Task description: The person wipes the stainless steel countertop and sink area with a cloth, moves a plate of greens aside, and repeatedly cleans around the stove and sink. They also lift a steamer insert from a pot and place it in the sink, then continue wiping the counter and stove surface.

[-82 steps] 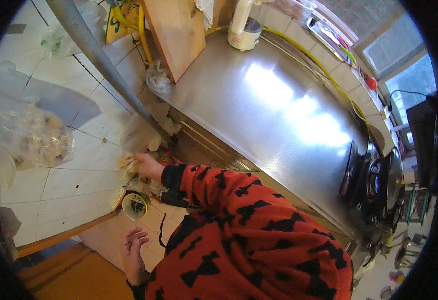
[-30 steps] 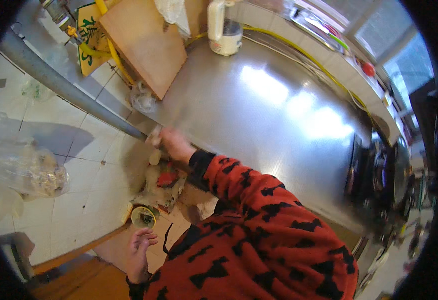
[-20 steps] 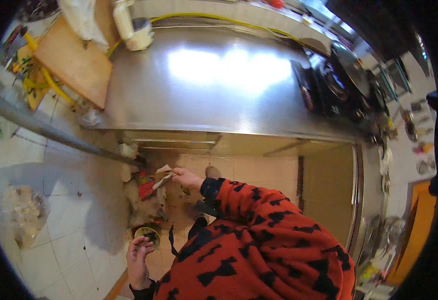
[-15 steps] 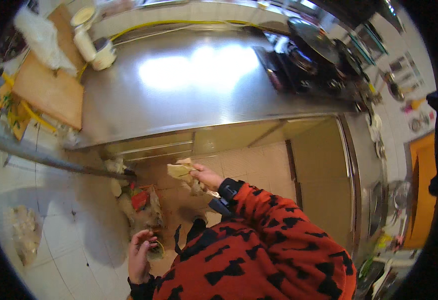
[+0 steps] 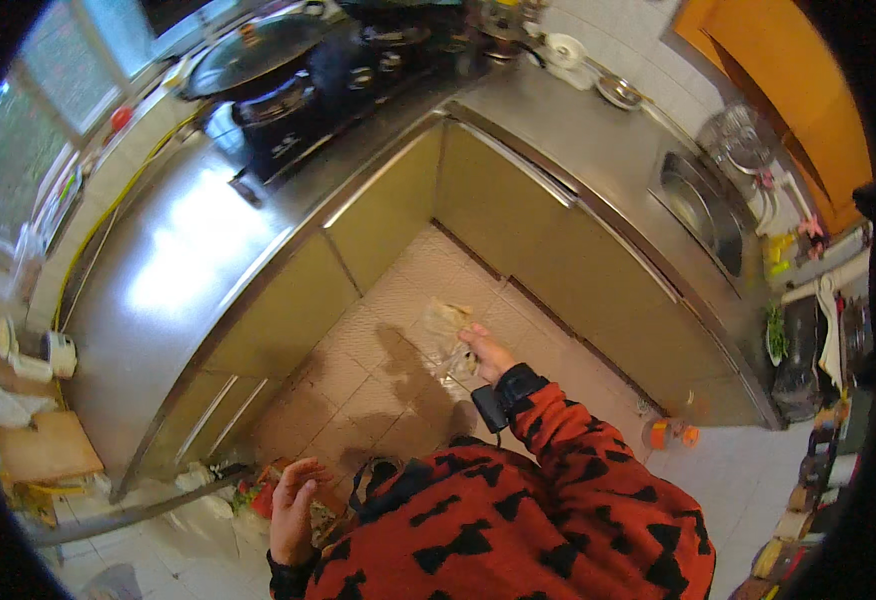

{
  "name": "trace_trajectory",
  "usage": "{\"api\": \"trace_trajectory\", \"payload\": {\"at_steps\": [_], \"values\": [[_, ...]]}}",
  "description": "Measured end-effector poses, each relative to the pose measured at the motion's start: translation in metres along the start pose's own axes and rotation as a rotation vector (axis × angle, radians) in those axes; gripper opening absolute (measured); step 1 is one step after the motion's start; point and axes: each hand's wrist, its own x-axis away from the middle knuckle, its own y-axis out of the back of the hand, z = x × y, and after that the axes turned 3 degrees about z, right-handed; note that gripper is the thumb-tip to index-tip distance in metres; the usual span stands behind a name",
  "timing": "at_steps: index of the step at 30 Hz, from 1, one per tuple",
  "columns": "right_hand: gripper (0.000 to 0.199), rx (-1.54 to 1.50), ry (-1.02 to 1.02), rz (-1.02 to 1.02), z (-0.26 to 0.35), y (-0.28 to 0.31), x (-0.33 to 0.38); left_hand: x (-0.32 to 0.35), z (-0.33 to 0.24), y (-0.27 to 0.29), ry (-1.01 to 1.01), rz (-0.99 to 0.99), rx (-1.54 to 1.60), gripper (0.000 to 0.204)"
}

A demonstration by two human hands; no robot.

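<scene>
A crumpled, pale cream cloth [image 5: 445, 318] hangs from my right hand [image 5: 488, 354], whose fingers are closed on its edge. Its lower part is blurred, with something whitish and shiny among the folds. Beneath it lies the tiled floor [image 5: 413, 270]. My left hand [image 5: 296, 505] is lower and to the left, fingers loosely bent and apart, with nothing in it. Right beside that hand, a bag with red and green bits [image 5: 258, 492] rests on the floor, partly hidden by the hand.
A steel counter [image 5: 158, 330] runs along the left and turns a corner to the sink [image 5: 703, 210] at the right. On it stands a black gas stove [image 5: 298, 120] with a lidded pan [image 5: 258, 52]. An orange-capped bottle [image 5: 670, 434] is on the floor at right.
The view has swung right, bringing the corner cabinets and sink into sight. My right hand keeps the cloth and has moved over the floor near the corner. My left hand stays empty.
</scene>
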Motion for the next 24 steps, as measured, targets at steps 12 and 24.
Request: {"api": "trace_trajectory", "payload": {"at_steps": [12, 24], "values": [[0.024, -0.455, 0.344, -0.223, 0.068, 0.212, 0.077, -0.117, -0.049, -0.165, 0.053, 0.442, -0.17, 0.026], [0.023, -0.186, 0.809, -0.562, 0.251, 0.234, 0.065, -0.277, -0.121, -0.199, -0.048, 0.639, -0.249, 0.027]]}}
